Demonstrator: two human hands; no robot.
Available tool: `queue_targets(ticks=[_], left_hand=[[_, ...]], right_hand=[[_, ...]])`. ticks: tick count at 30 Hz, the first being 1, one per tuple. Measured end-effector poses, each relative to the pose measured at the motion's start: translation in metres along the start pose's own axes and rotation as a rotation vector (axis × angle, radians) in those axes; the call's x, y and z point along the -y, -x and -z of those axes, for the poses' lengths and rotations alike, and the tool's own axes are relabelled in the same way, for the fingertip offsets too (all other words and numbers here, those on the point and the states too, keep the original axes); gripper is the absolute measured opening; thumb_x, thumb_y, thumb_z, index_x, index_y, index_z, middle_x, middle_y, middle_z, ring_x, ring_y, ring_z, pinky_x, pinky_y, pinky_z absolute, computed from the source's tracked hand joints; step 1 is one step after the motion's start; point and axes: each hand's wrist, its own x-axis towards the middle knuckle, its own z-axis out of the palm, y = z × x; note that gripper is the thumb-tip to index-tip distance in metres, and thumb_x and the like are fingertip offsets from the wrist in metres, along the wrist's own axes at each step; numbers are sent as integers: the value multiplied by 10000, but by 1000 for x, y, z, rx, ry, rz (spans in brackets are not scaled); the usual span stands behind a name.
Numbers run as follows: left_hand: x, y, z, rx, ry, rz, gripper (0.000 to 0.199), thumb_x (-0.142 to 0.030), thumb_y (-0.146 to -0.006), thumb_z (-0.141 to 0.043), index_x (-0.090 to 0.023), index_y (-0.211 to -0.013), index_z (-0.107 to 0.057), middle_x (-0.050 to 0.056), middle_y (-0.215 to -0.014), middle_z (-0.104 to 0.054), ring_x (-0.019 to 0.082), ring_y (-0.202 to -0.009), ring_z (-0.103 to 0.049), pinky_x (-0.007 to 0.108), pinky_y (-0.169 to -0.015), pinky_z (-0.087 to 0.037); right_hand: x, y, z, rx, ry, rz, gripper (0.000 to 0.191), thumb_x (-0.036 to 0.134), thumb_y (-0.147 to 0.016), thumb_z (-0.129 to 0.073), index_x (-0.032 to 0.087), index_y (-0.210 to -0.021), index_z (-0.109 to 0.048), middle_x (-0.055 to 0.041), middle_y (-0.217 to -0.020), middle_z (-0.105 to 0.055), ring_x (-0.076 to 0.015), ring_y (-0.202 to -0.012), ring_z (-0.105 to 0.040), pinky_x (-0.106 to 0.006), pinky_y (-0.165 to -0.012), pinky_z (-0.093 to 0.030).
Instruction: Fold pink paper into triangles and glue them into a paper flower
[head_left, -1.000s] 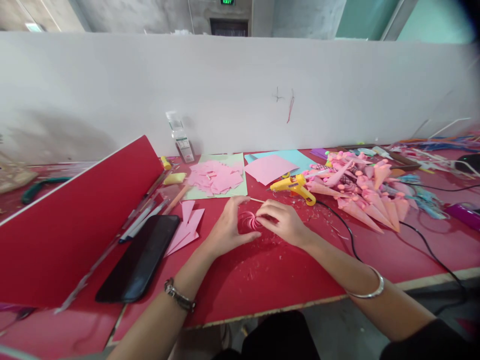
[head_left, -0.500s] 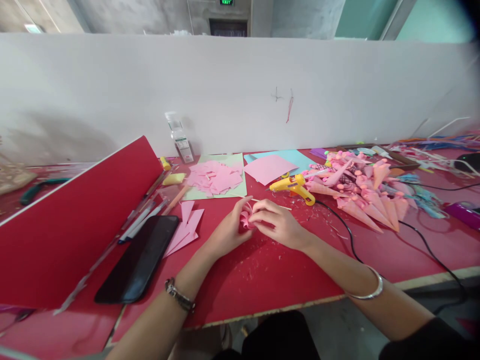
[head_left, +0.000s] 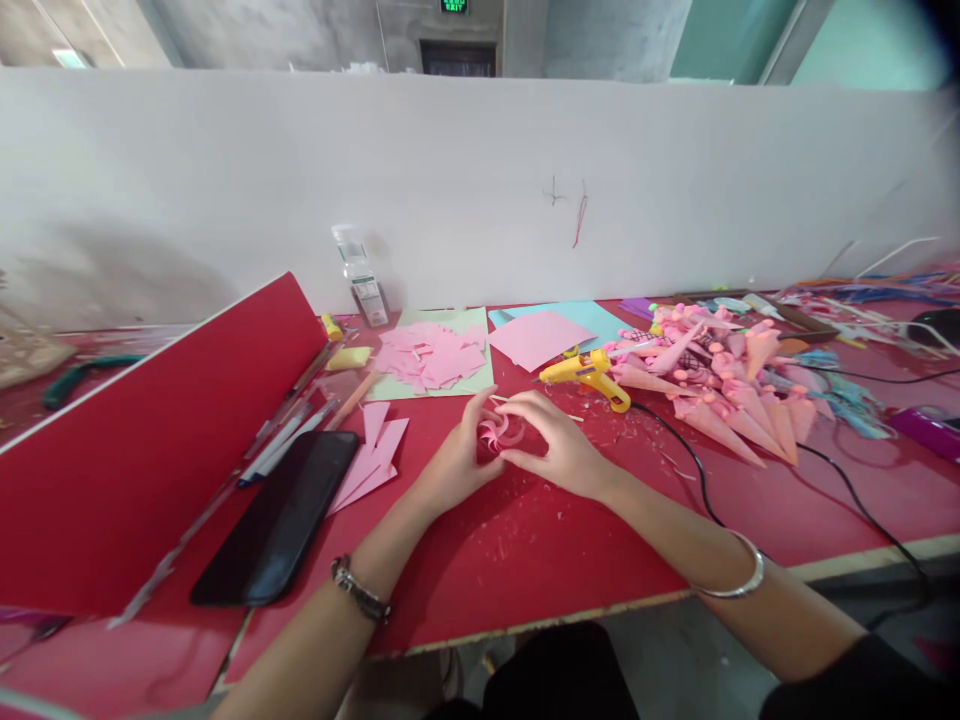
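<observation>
Between my two hands is a small pink paper piece with curled strips (head_left: 495,432), like a swirl. My left hand (head_left: 459,455) curves round its left side, thumb and fingers closed on it. On the other side my right hand (head_left: 556,447) pinches a curled strip at the right edge of the piece. A thin pale stick (head_left: 574,416) lies on the table just behind my fingers. Behind my right hand rests a yellow hot glue gun (head_left: 589,374). Several cut pink paper pieces (head_left: 375,462) lie to the left of my left hand.
A black phone (head_left: 281,520) and pens (head_left: 281,450) lie at the left, beside a raised red board (head_left: 172,450). Pink paper scraps (head_left: 431,355) cover a green sheet at the back. Pink paper cones (head_left: 735,390) are heaped at right, near the glue gun's black cord (head_left: 697,465).
My right hand's fingers have spread wider from their bunched position over the pink paper piece, so more of its curled strips shows. Both arms are nearly where they were.
</observation>
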Motion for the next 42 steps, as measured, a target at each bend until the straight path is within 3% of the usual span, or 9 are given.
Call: queue_targets(ticks=[8,15,20,26,33,38,42], left_hand=[[0,1,0,84,1,25,778,-97,-686,-530,-202,-1308,-75,114,-1108,-490,137,-805,-553,278,-723,-459],[1,1,-3,63,37,11,630,-80,-661,-539,-189,-1195,-224,76,-1024,-486,126,-788,-537,257,-668,-462],[0,-1,-1,-14,20,-36,513,-101,-664,-559,-189,-1114,-330,83,-1118,-451,161,-979,-483,281,-809,-413],[-1,-2,1,73,-101,57,234,-190,-718,-528,-157,-944,-478,35,-870,-582,138,-739,-540,249,-662,-420],[1,-2,4,31,-234,126,173,-297,-755,-507,-167,-869,-515,25,-810,-608,160,-715,-553,249,-623,-403],[10,-2,3,28,-441,153,232,-359,-753,-491,-157,-857,-535,64,-862,-576,203,-794,-536,309,-686,-407],[20,3,-3,47,-571,204,440,-419,-699,-539,-175,-1063,-495,114,-1114,-470,271,-1041,-437,416,-829,-359]], right_hand=[[-1,2,-2,103,13,24,430,260,-768,-534,256,-1178,-404,-46,-1189,-473,-190,-1154,-379,-395,-968,-342],[1,0,-4,134,7,28,387,223,-777,-517,229,-1151,-416,-50,-1087,-507,-157,-1028,-467,-333,-915,-391],[2,0,-2,105,2,19,345,245,-783,-508,230,-1120,-432,-46,-1064,-512,-157,-1000,-480,-332,-890,-401],[2,1,-2,91,14,31,341,223,-777,-515,227,-1109,-434,-38,-1048,-511,-151,-991,-477,-303,-880,-399],[2,0,-1,18,95,-14,371,274,-760,-542,238,-1110,-426,-48,-1066,-474,-180,-1040,-439,-346,-892,-387],[-5,1,-4,39,99,-98,405,282,-756,-540,237,-1135,-403,-48,-1054,-486,-177,-1000,-468,-339,-855,-409],[-10,3,-9,107,67,-149,427,302,-740,-551,234,-1134,-402,-58,-1094,-482,-187,-1012,-472,-329,-831,-419]])
